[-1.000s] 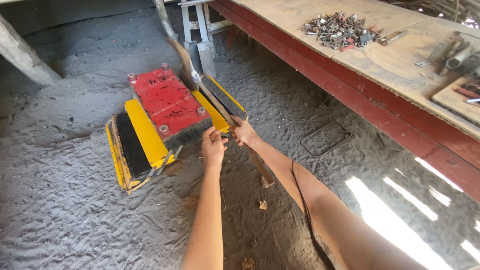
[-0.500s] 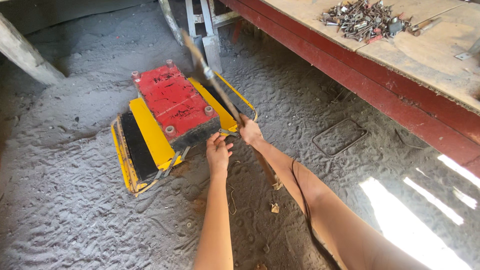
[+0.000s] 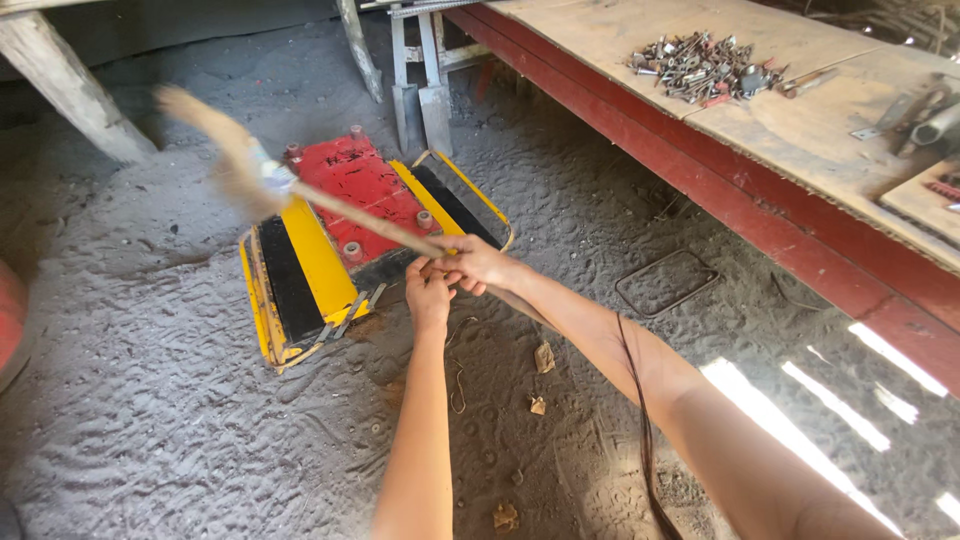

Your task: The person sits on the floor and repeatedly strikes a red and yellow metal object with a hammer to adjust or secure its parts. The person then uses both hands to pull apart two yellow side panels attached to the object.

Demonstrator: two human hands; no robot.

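Both my hands grip a long thin wooden stick [image 3: 360, 220]. My right hand [image 3: 478, 264] is closed around it. My left hand [image 3: 430, 295] holds it just below and to the left. The stick slants up to the left and ends in a blurred tan brush-like head [image 3: 235, 160]. Under the stick, a box with a red top and yellow and black sides [image 3: 345, 240] lies on the grey sandy ground. A thin dark cord [image 3: 640, 420] hangs along my right forearm.
A long wooden workbench with a red edge [image 3: 720, 190] runs along the right, carrying a pile of bolts and metal bits [image 3: 700, 68] and some tools. A wooden post [image 3: 70, 90] leans at upper left. Metal bars [image 3: 420, 90] stand behind the box. A wire rectangle [image 3: 665, 282] lies on the sand.
The stick has swung over from pointing up and away to slanting left across the box, its head now blurred. Both hands stayed together by the box's near corner.
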